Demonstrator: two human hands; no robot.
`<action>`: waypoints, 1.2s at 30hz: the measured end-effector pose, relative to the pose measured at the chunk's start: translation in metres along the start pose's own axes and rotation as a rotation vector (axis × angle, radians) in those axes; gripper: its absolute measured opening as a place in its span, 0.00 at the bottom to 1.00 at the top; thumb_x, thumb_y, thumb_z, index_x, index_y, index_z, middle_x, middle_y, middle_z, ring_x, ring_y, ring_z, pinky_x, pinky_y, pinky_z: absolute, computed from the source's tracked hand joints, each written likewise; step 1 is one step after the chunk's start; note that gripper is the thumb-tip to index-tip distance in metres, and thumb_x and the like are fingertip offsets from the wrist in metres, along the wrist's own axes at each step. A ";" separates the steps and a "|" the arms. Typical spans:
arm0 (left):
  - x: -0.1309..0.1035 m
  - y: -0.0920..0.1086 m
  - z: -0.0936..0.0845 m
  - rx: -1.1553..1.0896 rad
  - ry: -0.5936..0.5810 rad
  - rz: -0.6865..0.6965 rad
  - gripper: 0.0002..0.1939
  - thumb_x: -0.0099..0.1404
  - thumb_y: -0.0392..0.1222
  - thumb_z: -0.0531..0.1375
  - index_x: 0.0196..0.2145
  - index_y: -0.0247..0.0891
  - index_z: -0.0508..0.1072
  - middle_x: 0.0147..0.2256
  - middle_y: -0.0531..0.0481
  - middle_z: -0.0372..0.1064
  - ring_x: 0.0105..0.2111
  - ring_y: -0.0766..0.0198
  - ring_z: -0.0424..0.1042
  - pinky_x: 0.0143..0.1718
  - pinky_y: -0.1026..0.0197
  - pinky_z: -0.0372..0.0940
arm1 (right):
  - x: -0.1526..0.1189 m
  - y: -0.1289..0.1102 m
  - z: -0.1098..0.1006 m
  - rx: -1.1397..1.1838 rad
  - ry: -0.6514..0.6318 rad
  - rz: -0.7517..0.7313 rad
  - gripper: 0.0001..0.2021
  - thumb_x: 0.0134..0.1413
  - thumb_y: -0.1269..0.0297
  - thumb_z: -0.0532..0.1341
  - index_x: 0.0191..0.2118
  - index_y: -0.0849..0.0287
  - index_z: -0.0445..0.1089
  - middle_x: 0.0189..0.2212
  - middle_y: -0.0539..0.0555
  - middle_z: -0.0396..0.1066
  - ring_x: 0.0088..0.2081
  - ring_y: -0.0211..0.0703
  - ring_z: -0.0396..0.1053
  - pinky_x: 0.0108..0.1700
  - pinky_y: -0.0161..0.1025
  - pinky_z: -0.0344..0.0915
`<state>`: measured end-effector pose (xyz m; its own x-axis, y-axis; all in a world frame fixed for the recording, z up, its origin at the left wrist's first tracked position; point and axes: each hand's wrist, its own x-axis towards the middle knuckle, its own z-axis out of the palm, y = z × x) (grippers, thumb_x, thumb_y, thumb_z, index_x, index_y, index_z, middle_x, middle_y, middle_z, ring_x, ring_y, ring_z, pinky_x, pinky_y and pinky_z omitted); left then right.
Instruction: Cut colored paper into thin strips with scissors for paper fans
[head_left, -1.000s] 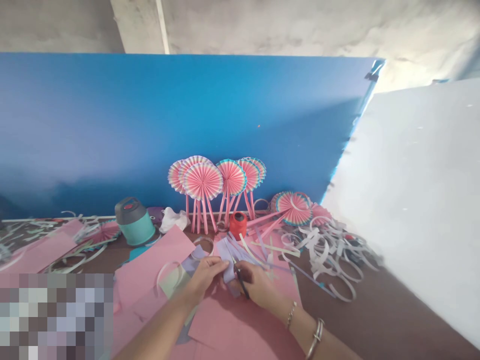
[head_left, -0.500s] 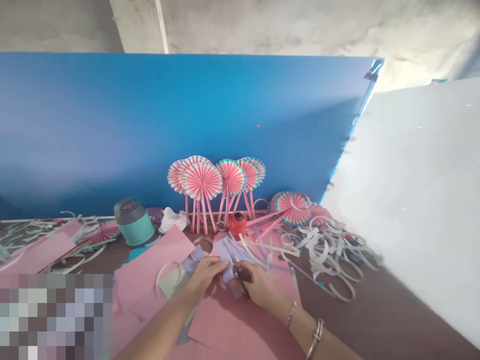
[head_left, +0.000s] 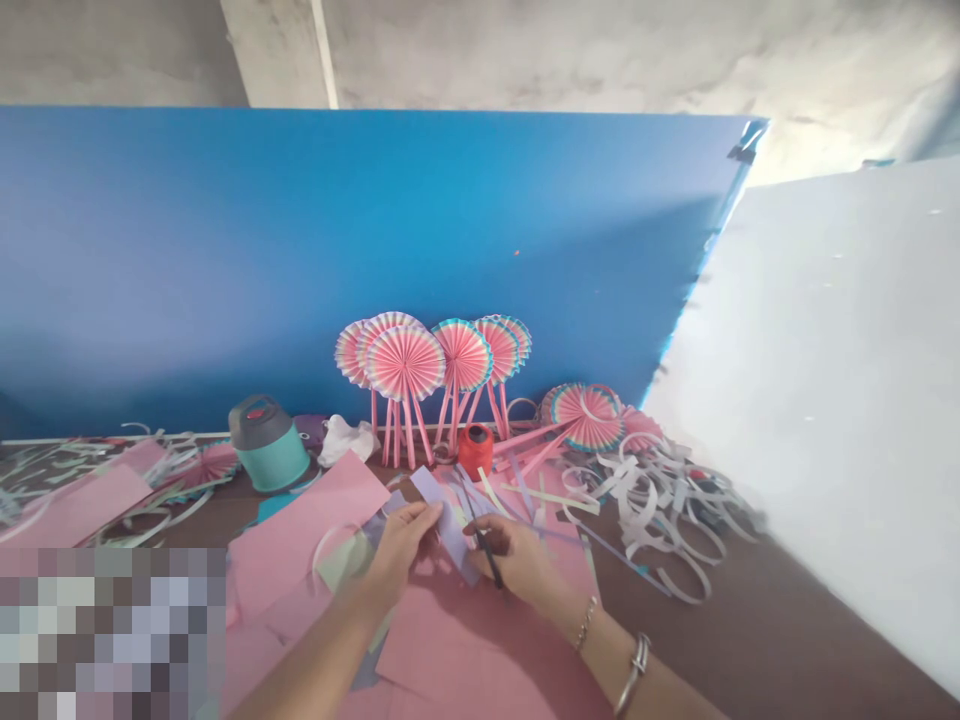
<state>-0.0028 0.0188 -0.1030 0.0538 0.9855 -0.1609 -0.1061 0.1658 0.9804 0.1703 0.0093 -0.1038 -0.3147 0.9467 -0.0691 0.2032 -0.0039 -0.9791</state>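
My left hand (head_left: 405, 545) pinches the left edge of a lavender paper strip (head_left: 448, 527) between thumb and fingers. My right hand (head_left: 514, 560), with bracelets at the wrist, is wrapped round dark scissors (head_left: 487, 552). The scissor blades point up and away, just right of the lavender strip. Both hands are above pink paper sheets (head_left: 457, 650). Loose lavender and pale green strips lie just beyond my right hand.
Pink pleated paper fans (head_left: 405, 363) stand against the blue panel (head_left: 375, 220). A red thread spool (head_left: 475, 450) sits before them. A teal container (head_left: 274, 455) is at left; curled white strips (head_left: 675, 500) lie at right.
The lavender paper has turned and now shows as a straight slanted strip between my hands. My right hand and the scissors have shifted slightly right, apart from the paper.
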 end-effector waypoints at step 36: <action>0.004 0.008 -0.020 -0.130 0.279 0.254 0.14 0.56 0.50 0.61 0.24 0.35 0.70 0.16 0.56 0.62 0.17 0.71 0.58 0.20 0.68 0.52 | -0.013 -0.026 -0.010 -0.423 -0.146 -0.069 0.19 0.42 0.59 0.64 0.43 0.62 0.71 0.26 0.50 0.66 0.28 0.38 0.59 0.29 0.34 0.57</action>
<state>-0.0231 0.0247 -0.0978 -0.2606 0.9645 0.0430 -0.2071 -0.0994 0.9733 0.1785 0.0008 -0.0760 -0.4621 0.8846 -0.0624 0.5283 0.2181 -0.8205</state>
